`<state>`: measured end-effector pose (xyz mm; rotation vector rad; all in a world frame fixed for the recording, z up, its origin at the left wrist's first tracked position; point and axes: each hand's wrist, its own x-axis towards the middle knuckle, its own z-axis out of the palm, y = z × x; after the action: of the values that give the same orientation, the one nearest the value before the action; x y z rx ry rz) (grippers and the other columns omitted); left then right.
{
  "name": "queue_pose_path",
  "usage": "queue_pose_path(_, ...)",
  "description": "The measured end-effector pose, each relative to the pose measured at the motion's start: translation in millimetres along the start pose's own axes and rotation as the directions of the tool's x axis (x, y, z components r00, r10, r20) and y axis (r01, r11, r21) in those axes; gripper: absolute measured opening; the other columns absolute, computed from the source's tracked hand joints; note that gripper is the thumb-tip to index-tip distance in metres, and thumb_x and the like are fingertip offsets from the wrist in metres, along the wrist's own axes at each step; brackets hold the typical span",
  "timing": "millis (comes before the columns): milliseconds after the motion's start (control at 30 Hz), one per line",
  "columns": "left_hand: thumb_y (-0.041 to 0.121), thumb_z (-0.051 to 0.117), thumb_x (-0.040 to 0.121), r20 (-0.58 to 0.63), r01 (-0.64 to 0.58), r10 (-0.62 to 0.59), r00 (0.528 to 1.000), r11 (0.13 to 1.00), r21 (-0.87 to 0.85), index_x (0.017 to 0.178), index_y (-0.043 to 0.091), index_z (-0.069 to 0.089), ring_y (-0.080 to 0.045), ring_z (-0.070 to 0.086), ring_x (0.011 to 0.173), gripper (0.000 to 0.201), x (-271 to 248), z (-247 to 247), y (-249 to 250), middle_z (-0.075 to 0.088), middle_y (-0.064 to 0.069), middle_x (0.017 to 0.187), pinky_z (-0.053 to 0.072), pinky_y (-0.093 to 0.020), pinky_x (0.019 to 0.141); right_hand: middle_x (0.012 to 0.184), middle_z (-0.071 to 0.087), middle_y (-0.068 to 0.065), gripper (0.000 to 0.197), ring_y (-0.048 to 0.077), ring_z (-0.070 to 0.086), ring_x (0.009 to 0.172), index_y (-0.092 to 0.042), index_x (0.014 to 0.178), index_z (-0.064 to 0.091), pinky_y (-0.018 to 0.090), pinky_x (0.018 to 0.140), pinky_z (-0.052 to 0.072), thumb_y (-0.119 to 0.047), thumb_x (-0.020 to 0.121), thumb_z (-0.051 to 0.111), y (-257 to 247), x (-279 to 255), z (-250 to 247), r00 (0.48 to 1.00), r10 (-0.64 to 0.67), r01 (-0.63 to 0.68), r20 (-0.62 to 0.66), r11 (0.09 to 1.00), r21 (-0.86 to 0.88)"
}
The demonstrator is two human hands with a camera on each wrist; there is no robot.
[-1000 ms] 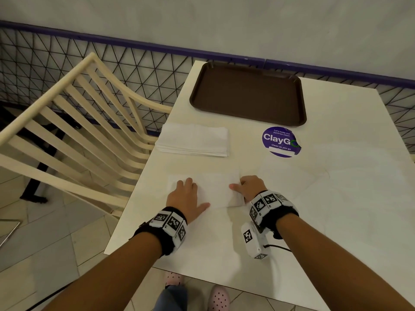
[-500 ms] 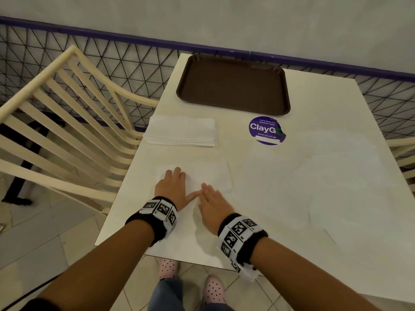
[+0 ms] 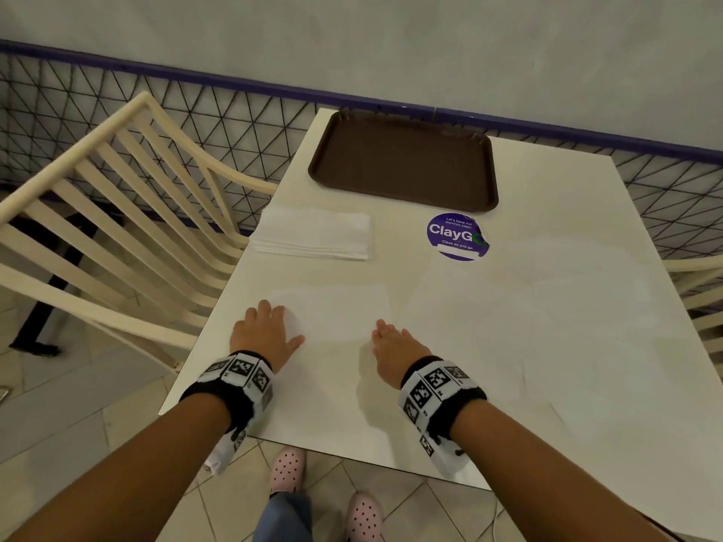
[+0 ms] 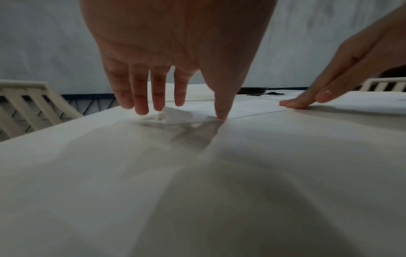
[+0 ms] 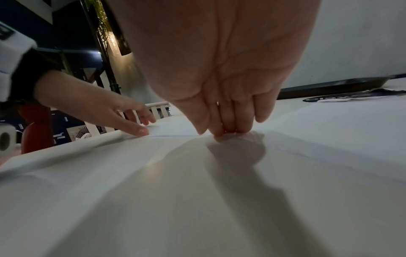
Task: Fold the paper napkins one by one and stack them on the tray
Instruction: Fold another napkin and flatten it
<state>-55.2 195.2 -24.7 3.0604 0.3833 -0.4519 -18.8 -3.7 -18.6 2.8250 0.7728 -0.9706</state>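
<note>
I have both hands down on the napkin (image 3: 332, 314), which lies flat on the table (image 3: 547, 346) just ahead of my wrists. My left hand (image 3: 263, 333) sits at the napkin's left end with its fingers (image 4: 140, 97) straight and slightly spread, the tips down at the paper; the thumb (image 4: 220, 107) points out to the right and touches the near edge. Just under the two middle fingertips a small corner of paper (image 4: 173, 113) stands up, crumpled. I cannot tell whether those fingertips press it or only hover over it.

My right hand (image 3: 395, 348) rests at the napkin's near right edge, well apart from the left. Its fingers (image 5: 228, 121) are straight and held close together, the tips bearing down on the paper; the thumb (image 5: 198, 121) lies tucked beside them. Nothing is pinched in either hand that I can see.

Beyond my left fingertips, further up the table, lies the stack (image 3: 317, 234) of napkins, close to the table's left edge. Beyond my right fingertips is a round purple sticker (image 3: 457, 237), and past both, at the far end of the table, the brown tray (image 3: 403, 162), with no napkin on it. A cream slatted chair (image 3: 117, 213) stands off to the left of my left hand.
</note>
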Motion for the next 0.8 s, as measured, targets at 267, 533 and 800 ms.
queue_pose_path(267, 0.018, 0.030, 0.098, -0.058, -0.500, 0.515, 0.855, 0.849, 0.170, 0.141, 0.004, 0.031, -0.025, 0.037, 0.125, 0.045, -23, 22, 74, 0.034, -0.010, 0.142, 0.033, -0.032, 0.103, 0.144, 0.033, 0.013, 0.040, 0.030, 0.041, 0.128, -0.001, 0.134, 0.040, 0.036, 0.106, 0.032, -0.011, 0.096, 0.031, -4, 3, -15, 0.997, 0.066, -0.067, 0.040, 0.998, 0.021)
queue_pose_path(533, 0.019, 0.039, 0.098, -0.098, -0.310, 0.315, 0.944, 0.949, 0.066, 0.130, 0.001, 0.047, -0.029, 0.048, 0.115, 0.038, -35, 23, 32, 0.046, -0.012, 0.130, 0.046, -0.036, 0.088, 0.149, 0.030, 0.012, 0.041, 0.033, 0.039, 0.130, -0.001, 0.137, 0.036, 0.039, 0.106, 0.035, -0.013, 0.098, 0.031, -1, 4, -13, 0.999, 0.044, -0.045, 0.026, 0.999, 0.013)
queue_pose_path(800, 0.031, 0.041, 0.096, -0.048, -0.226, 0.234, 0.971, 0.966, 0.125, 0.132, 0.007, 0.045, -0.024, 0.041, 0.122, 0.043, -26, 2, -6, 0.037, -0.008, 0.137, 0.035, -0.031, 0.100, 0.124, 0.055, 0.016, 0.030, 0.032, 0.056, 0.113, 0.002, 0.119, 0.053, 0.034, 0.088, 0.046, -0.016, 0.098, 0.040, -2, -1, -29, 0.995, 0.009, -0.013, -0.099, 0.999, -0.047)
